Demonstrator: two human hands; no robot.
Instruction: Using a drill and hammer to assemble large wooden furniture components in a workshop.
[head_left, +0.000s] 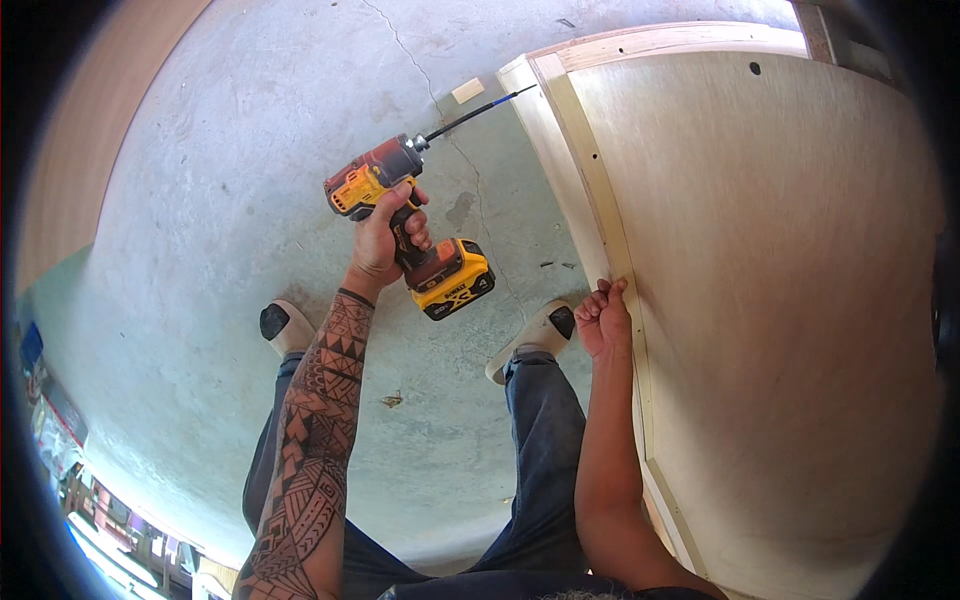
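Now the drill, left of centre in the frame, is clamped by the left hand, while the right hand is curled together at the wooden strip, contents hidden; fastening is seemingly being readied, with the bit needing to be lined up.

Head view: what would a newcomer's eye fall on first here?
First, the yellow-and-red drill, left of centre in the upper half, held in the left grip with its long bit pointing up and right. Next, the bold left forearm tattoo below it. Then the big pale panel filling the right side, with the right grip, fingers curled, by its edge strip.
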